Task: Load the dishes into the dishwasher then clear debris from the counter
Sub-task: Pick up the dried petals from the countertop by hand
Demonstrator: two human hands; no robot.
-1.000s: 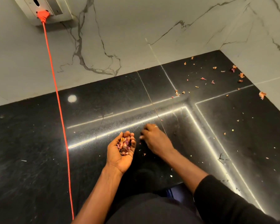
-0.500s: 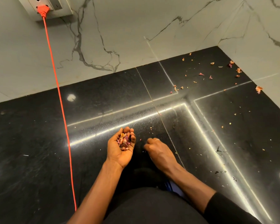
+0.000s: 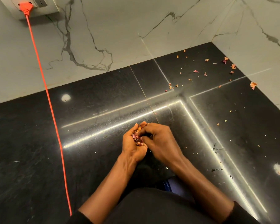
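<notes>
The black polished counter [image 3: 39,159] is crossed by an orange cable [image 3: 55,120], plugged into a wall socket [image 3: 39,7]. Loose debris [image 3: 196,71] is scattered toward the far right corner, under marble walls [image 3: 120,29]. The left hand [image 3: 131,149] is cupped palm-up around gathered debris [image 3: 137,139]. The right hand [image 3: 162,141] is laid over it, fingers curled onto the pile; a pinch cannot be confirmed.

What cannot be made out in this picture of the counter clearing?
Head view, right hand: whether it pinches anything; its fingertips are buried in the left hand.
Head view, debris in the palm: amount unclear; the right hand covers it.
Head view, socket plate: cut off by the top edge.
Head view, blue object: mostly hidden by arms and clothing.
</notes>
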